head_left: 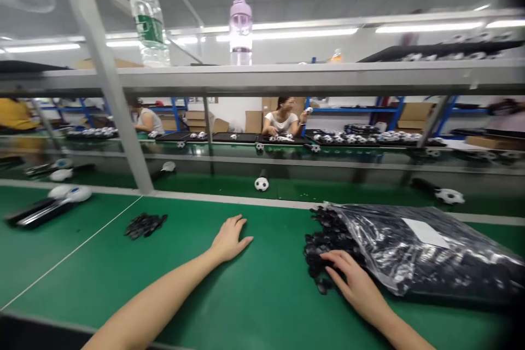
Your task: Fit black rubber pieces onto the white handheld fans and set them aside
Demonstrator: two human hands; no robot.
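My left hand (pixel 230 239) lies on the green tabletop (pixel 250 295), fingers stretched forward and thumb apart, with nothing in it. On the right, my right hand (pixel 356 283) reaches to a heap of small flat black pieces (pixel 322 243). Its fingertips touch the near side of the heap, thumb and fingers spread; no piece shows clearly between them. The heap spills from the mouth of a clear plastic bag (pixel 447 251) full of more black pieces, with a white label (pixel 424 232) on top. A smaller pile of black pieces (pixel 145 225) lies left of my left hand.
Items with white heads and dark handles (pixel 53 205) lie at the left. Beyond the table edge, a dark green belt (pixel 217 175) carries soccer-ball-headed items (pixel 261 184). A metal post (pixel 118 104) and a shelf (pixel 279 76) with bottles stand ahead. A co-worker (pixel 282 120) sits across.
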